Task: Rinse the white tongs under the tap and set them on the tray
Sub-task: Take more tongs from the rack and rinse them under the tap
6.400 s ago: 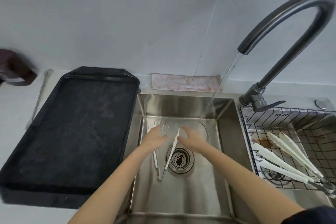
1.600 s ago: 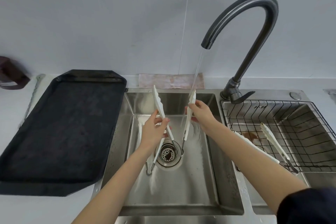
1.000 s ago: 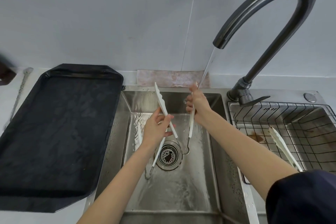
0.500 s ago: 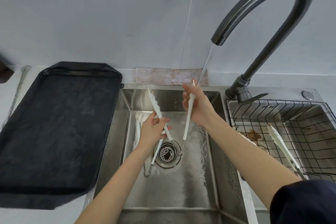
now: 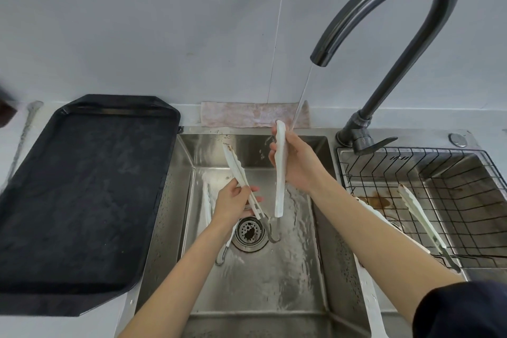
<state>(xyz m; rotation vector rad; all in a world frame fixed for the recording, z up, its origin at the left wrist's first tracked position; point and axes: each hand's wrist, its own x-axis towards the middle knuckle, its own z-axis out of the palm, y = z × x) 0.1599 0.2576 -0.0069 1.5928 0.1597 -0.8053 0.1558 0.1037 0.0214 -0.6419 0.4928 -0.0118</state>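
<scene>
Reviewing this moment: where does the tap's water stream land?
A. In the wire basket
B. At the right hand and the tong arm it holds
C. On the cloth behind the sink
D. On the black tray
B: the stream from the tap runs down to the right hand gripping one arm of the white tongs over the sink.

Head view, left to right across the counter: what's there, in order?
Black rectangular tray → left hand gripping one arm of the white tongs → right hand gripping the other arm, under the stream → dark curved tap → black wire basket holding more white tongs.
</scene>
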